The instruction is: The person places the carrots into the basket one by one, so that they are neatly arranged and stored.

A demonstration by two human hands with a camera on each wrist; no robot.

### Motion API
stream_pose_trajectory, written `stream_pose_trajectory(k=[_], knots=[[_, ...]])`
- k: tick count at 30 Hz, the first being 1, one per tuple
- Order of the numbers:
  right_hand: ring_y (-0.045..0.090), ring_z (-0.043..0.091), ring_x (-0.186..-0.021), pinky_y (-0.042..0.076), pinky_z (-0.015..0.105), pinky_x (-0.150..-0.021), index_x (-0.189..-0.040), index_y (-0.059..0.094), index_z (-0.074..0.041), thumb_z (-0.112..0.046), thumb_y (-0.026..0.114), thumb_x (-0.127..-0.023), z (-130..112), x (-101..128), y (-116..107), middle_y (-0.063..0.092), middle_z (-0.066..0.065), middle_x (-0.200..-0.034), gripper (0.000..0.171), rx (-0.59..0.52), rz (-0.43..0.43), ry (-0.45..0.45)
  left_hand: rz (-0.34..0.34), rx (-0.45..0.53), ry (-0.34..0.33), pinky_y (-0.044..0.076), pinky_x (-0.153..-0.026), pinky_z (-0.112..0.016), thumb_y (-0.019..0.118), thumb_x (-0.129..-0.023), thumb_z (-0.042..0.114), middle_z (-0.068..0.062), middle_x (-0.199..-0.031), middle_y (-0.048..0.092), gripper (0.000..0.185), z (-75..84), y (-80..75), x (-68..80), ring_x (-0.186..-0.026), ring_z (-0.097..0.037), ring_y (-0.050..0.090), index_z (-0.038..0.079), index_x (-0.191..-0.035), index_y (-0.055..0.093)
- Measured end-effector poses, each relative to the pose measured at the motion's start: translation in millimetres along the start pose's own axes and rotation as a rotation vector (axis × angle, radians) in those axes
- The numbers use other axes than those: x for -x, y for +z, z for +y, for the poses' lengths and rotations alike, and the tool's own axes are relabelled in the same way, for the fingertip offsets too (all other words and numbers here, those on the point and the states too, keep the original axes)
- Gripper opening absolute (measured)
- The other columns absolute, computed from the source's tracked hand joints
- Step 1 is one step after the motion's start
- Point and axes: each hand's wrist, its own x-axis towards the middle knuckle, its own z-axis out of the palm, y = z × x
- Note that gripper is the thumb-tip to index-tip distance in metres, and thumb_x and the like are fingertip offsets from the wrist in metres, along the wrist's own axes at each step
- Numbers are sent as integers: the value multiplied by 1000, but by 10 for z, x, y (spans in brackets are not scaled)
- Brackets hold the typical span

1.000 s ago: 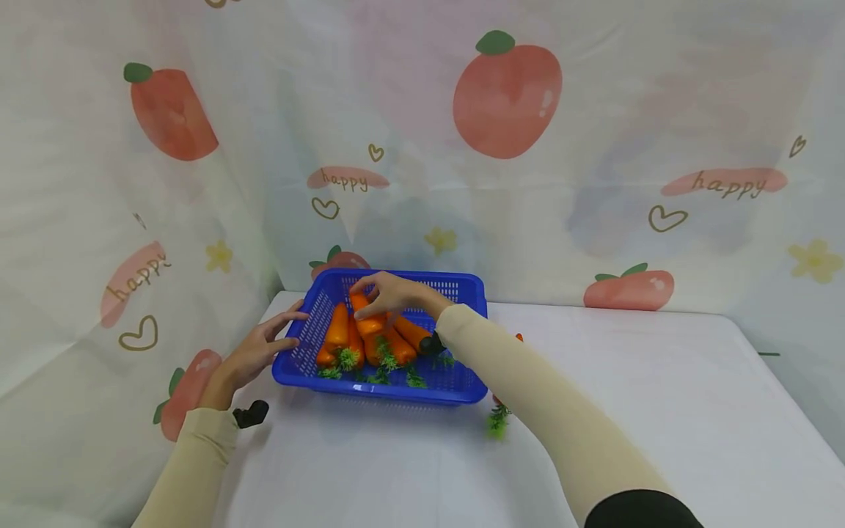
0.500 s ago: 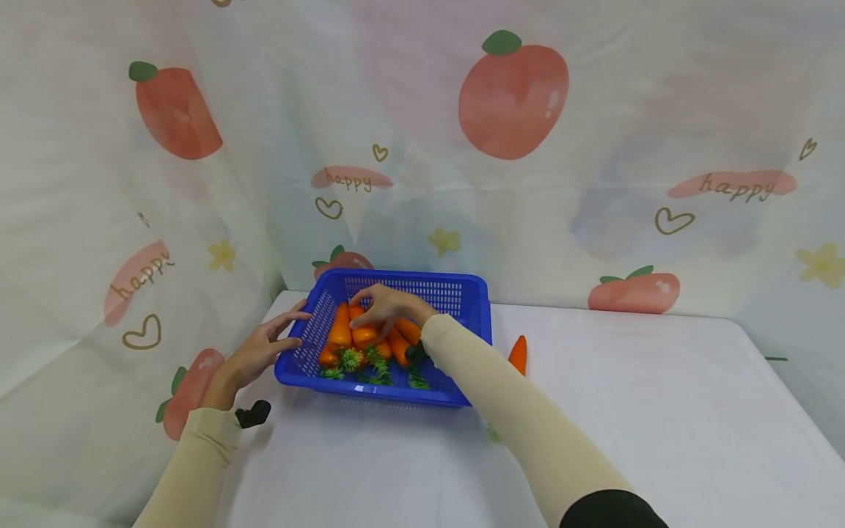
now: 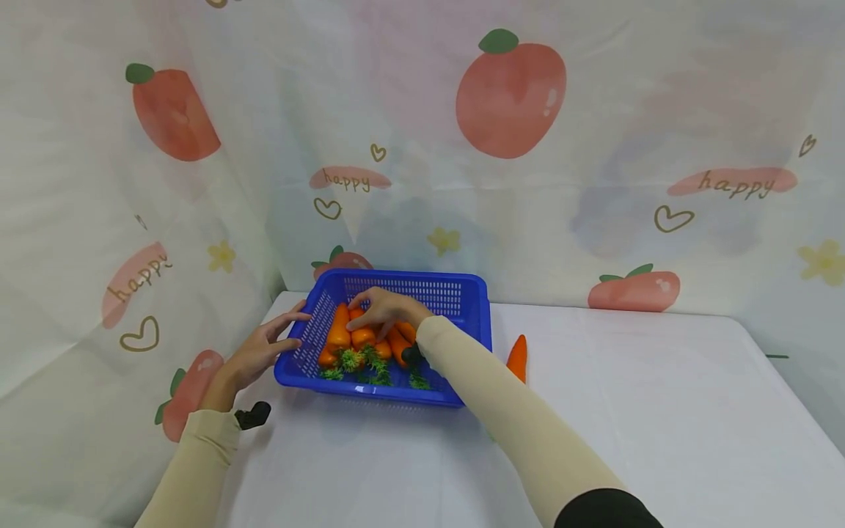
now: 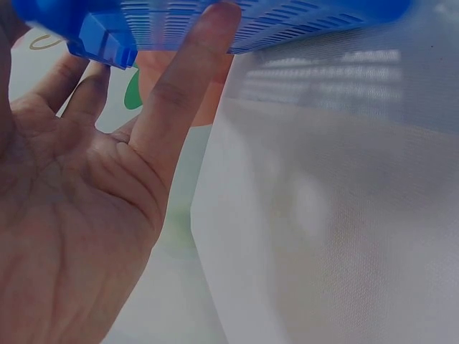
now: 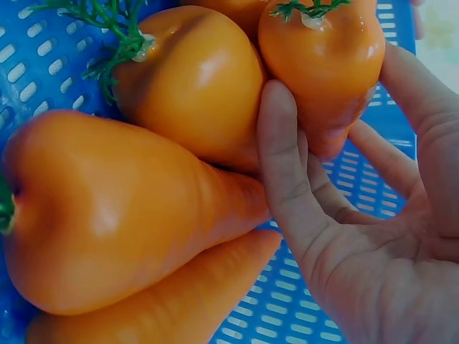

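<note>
A blue slotted basket [image 3: 370, 394] stands at the table's back left with several orange carrots [image 3: 339, 330] and their green tops inside. My right hand [image 3: 387, 308] reaches into it. In the right wrist view, this hand [image 5: 373, 236] holds the narrow end of one carrot [image 5: 323, 57] between thumb and fingers, and that carrot lies against the others [image 5: 107, 215]. My left hand [image 3: 264, 347] rests with straight fingers against the basket's left wall. The left wrist view shows its fingertips [image 4: 208, 43] touching the blue rim [image 4: 323, 18].
One more carrot [image 3: 518, 356] lies on the white table [image 3: 660, 411] just right of the basket, partly behind my right sleeve. A printed cloth backdrop [image 3: 528, 183] closes the back and left sides. Bare tabletop spreads to the right and front.
My right hand has lowered the carrot from above the pile down among the other carrots. The left hand has stayed on the basket's side.
</note>
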Motion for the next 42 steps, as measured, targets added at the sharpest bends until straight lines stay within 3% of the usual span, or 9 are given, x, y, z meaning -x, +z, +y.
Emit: stream_pose_trajectory(k=[14, 23, 27, 32, 38, 42], knots=[[72, 33, -78, 63, 45, -76, -147, 54, -11, -34, 77, -93, -13, 38, -25, 59, 13, -128, 62, 20, -24, -18, -5, 2, 6, 42, -105, -68, 58, -103, 13, 0, -174, 7, 53, 13, 8, 9, -156, -45, 5, 6, -153, 42], [73, 35, -88, 62, 48, -82, -156, 42, -11, -33, 74, -96, -90, 132, -85, 42, 20, -153, 71, 76, -79, -29, 0, 0, 7, 42, -105, -67, 58, -104, 14, 0, -174, 7, 52, 24, 5, 26, -156, -45, 5, 5, -153, 43], [70, 33, -101, 62, 46, -82, -158, 39, -15, -35, 74, -95, -148, 202, -109, 46, 20, -148, 74, 164, -90, -28, -2, -1, 8, 44, -104, -67, 58, -104, 14, 0, -174, 8, 52, 11, 1, 31, -155, -46, 6, 6, -153, 43], [57, 32, -126, 62, 45, -82, -160, 35, -21, -44, 73, -95, -255, 282, -180, 44, 21, -154, 79, 391, -98, -110, -8, 5, 15, 43, -104, -69, 57, -104, 13, 0, -174, 7, 51, -1, -4, 36, -155, -47, 7, 6, -152, 43], [48, 33, -138, 46, 51, -109, -162, 32, -23, -51, 69, -95, -303, 442, -267, 41, 15, -158, 81, 616, -49, -282, -2, 6, 22, 43, -104, -68, 58, -104, 13, 0, -173, 8, 50, -10, -5, 37, -155, -46, 9, 7, -152, 45], [46, 31, -138, 44, 52, -110, -162, 30, -24, -52, 69, -95, -273, 634, -304, 40, 12, -159, 83, 650, -5, -338, -8, -3, 28, 43, -104, -68, 58, -105, 15, 0, -174, 8, 50, -15, 1, 38, -155, -46, 8, 7, -152, 44]])
